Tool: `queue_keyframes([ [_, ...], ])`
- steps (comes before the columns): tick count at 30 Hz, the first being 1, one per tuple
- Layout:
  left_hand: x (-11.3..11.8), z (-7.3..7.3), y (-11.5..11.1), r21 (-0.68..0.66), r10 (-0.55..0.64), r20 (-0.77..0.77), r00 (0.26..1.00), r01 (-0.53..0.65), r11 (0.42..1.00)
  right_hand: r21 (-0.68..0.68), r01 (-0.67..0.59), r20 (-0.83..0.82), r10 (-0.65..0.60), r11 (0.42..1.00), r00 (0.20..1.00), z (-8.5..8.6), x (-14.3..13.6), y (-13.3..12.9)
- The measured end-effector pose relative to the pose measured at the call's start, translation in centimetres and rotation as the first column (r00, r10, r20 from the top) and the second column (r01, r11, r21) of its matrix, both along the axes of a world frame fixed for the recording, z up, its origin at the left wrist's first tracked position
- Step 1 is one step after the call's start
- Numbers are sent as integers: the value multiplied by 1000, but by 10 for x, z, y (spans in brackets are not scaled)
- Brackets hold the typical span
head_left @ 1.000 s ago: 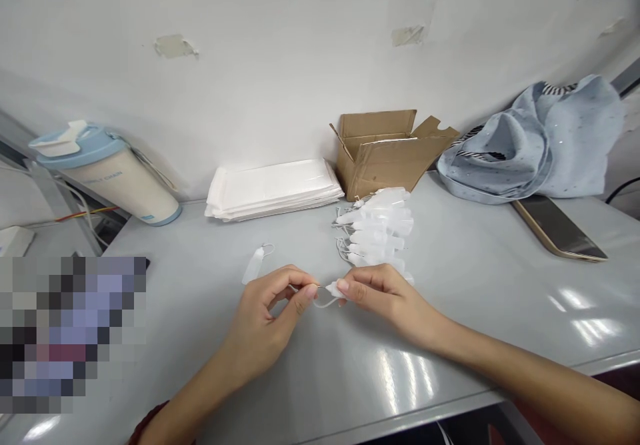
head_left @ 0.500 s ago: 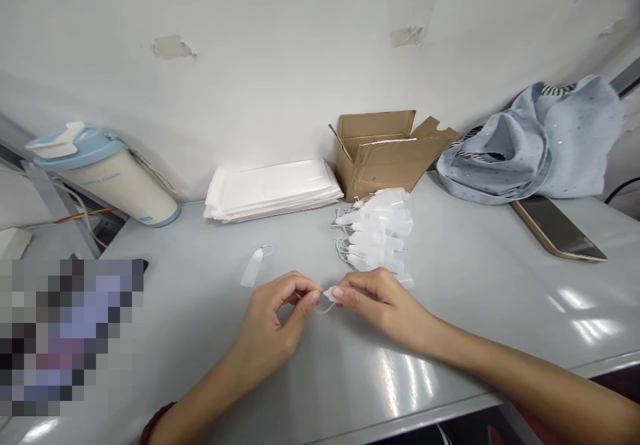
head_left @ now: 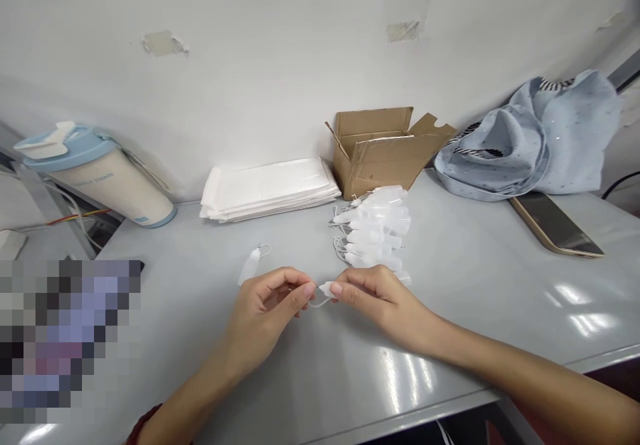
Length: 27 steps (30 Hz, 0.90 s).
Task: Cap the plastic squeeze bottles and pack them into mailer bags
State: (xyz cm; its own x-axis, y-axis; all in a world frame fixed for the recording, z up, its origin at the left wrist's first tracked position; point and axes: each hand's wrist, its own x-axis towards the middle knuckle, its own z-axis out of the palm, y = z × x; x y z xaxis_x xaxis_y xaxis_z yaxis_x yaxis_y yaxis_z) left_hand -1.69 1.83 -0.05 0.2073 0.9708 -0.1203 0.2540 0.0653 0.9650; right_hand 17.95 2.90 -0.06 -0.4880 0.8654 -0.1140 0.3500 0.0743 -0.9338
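The small bottle (head_left: 326, 289) poked out left from my right grip (head_left: 373, 291), pinched around it. My left grip (head_left: 273, 298) pinched together; I couldn't tell on what.

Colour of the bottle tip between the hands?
White; the bottle tip shows best in the head view.

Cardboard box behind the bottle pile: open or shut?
Open. The cardboard box has its flaps raised, and part of its inside shows.
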Motion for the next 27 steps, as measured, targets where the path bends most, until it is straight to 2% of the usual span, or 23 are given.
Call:
queue_keyframes([
  [5, 2, -1, -2, 2, -37, 1, 999, 37, 999, 140, -59, 119, 42, 988, 992, -3, 0, 0],
  [9, 2, -4, -3, 7, -47, 2, 999, 47, 999, 191, -97, 119, 76, 977, 990, -3, 1, 0],
  [21, 2, -6, -4, 6, -46, -12, 999, 46, 999, 169, -135, 140, 112, 976, 984, -4, 3, 2],
  [27, -2, -2, -2, -40, -39, 112, 993, 44, 998, 117, -91, 71, 83, 989, 994, 1, 2, 0],
])
